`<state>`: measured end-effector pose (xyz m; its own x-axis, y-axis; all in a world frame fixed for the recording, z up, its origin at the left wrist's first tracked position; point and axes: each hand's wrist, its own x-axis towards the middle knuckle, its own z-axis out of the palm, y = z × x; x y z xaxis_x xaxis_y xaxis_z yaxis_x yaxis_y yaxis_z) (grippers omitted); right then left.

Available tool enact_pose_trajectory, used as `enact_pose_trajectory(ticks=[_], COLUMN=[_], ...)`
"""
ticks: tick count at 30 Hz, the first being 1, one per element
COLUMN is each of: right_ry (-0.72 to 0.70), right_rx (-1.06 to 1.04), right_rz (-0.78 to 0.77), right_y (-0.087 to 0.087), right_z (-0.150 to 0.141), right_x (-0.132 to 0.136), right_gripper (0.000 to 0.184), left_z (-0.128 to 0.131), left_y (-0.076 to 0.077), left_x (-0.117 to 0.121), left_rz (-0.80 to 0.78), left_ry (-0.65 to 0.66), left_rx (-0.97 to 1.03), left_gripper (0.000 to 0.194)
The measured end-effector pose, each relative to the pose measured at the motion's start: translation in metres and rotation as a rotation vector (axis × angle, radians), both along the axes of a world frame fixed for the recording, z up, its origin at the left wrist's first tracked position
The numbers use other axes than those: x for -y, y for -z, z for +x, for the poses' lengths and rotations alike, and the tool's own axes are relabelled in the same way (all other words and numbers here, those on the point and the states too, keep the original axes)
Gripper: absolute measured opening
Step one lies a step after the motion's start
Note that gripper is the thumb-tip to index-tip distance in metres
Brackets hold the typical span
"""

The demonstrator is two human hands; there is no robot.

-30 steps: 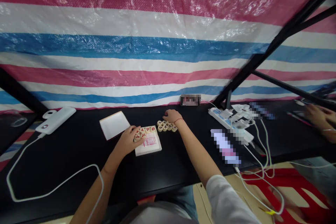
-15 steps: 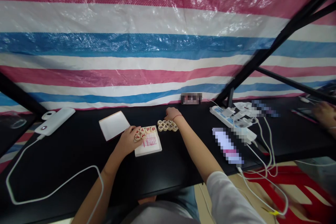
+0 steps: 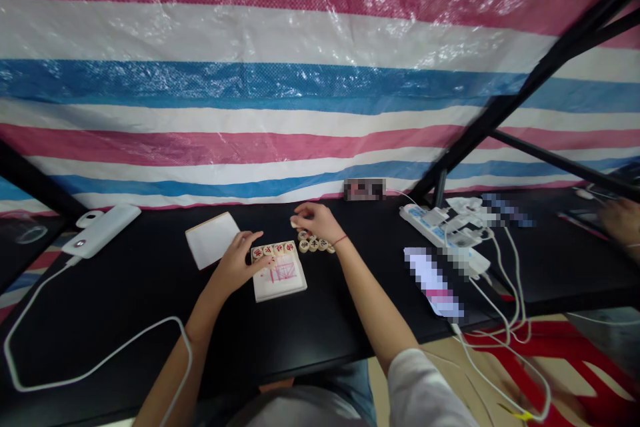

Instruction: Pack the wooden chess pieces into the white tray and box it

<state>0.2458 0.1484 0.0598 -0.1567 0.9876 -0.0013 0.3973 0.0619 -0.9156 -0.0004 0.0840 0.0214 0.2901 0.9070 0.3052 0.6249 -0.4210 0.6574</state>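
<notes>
My left hand [image 3: 239, 261] is open over the left side of a shallow white box [image 3: 281, 289], its thumb and fingers apart. Along the box's far side lies a row of round Chinese chess pieces [image 3: 279, 249] with red characters. Pink lines are drawn on the white surface nearer me. Just past the box's far right corner, my right hand [image 3: 320, 221] pinches one pale round chess piece [image 3: 295, 221]. Below that hand, several dark-lettered chess pieces [image 3: 313, 245] rest on the black table, some partly hidden by the hand and wrist.
The white box lid [image 3: 210, 240] lies left of the box. A white device [image 3: 107, 230] with a cable is farther left. On the right are a power strip [image 3: 425, 223] with plugs and cables, and a blurred phone [image 3: 433, 283]. Another person's hand [image 3: 620, 221] is at the far right.
My right hand has moved left toward the box with a chess piece in its pinch. My left hand has spread its fingers, and the nearer red pieces by it no longer show.
</notes>
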Motion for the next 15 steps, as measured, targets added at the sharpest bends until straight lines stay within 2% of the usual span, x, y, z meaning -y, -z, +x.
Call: enact_pose_trajectory(ticks=[2,7,15], right_ry=[-0.061,-0.107,-0.069], right_rx=[-0.200,-0.391,-0.457], right_rz=[-0.003,-0.043,-0.040], right_y=[0.005,0.015,0.033], right_z=[-0.013,-0.035,-0.038], right_x=[0.017,0.044,0.046], right_gripper=[0.036,0.033,0.035], left_z=[0.005,0.026,0.035], left_y=[-0.007,-0.011,-0.003], left_x=[-0.003,-0.011,-0.009], left_rz=[0.012,0.000,0.071], left_ry=[0.039,0.124,0.128], left_rx=[0.060,0.109,0.098], left_gripper=[0.050,0.036,0.020])
